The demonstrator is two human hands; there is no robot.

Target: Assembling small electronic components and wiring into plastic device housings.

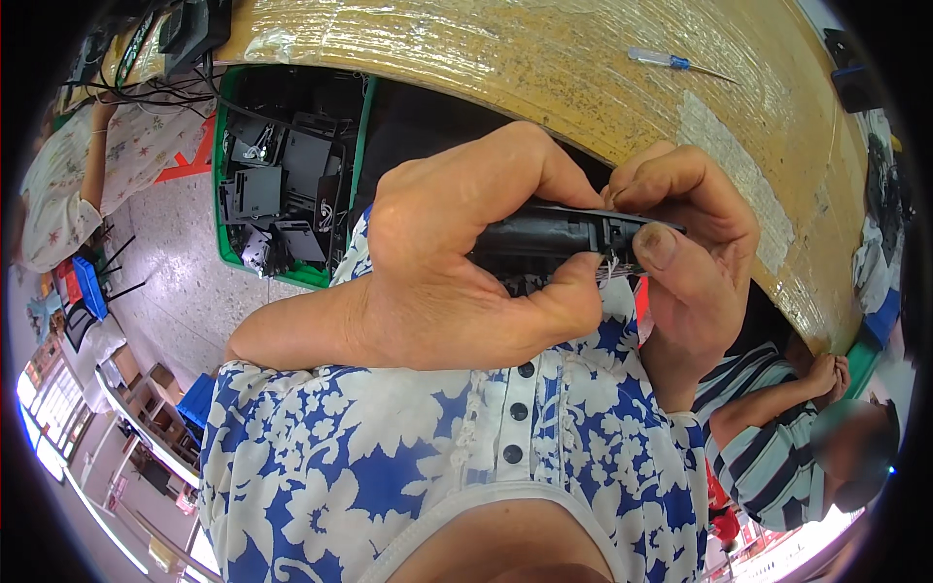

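The left hand (457,262) wraps the long black plastic part (559,233) while the right hand (685,253) pinches its end, both close above the person's lap, just off the curved edge of the film-wrapped wooden counter (544,68). A screwdriver (675,63) lies well apart on it. A green crate (225,165) of black parts sits on the speckled floor (180,282) to the left.

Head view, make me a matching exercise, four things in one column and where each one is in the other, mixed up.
Things:
1. black part
2. screwdriver
3. green crate
4. striped shirt

Places:
A. on the floor, upper left
B. lying on the table
C. held in the left hand and right hand
D. lower right, on another person

Pairs: 1-C, 2-B, 3-A, 4-D
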